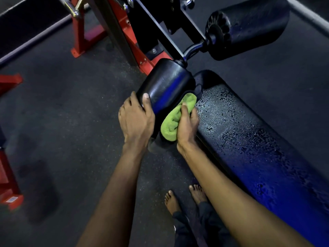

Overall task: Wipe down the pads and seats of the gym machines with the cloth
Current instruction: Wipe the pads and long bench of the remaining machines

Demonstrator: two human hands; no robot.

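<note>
While the person is leaning over the machine, the left hand (pixel 137 120) is gripping the near end of the black roller pad (pixel 169 81), thumb lying across its top as if bracing it. The right hand (pixel 187 125) is clutching the green cloth (pixel 171 123) in a bunch and pressing it against the pad's side, down in the gap facing the long seat (pixel 249 139). That seat is glistening with beaded droplets. I'd say the roller is being done first, with the seat and the far roller pad (pixel 249 27) waiting. What is worrying me is the roller turning: if the bracing grip is slipping on that shiny vinyl, the pad could spin under the cloth and go unwiped. Bunched so tightly, the cloth is also covering only a small patch, so the underside may be getting missed. Drips off the seat could make the floor (pixel 71 113) slick for those bare feet (pixel 171 202).
</note>
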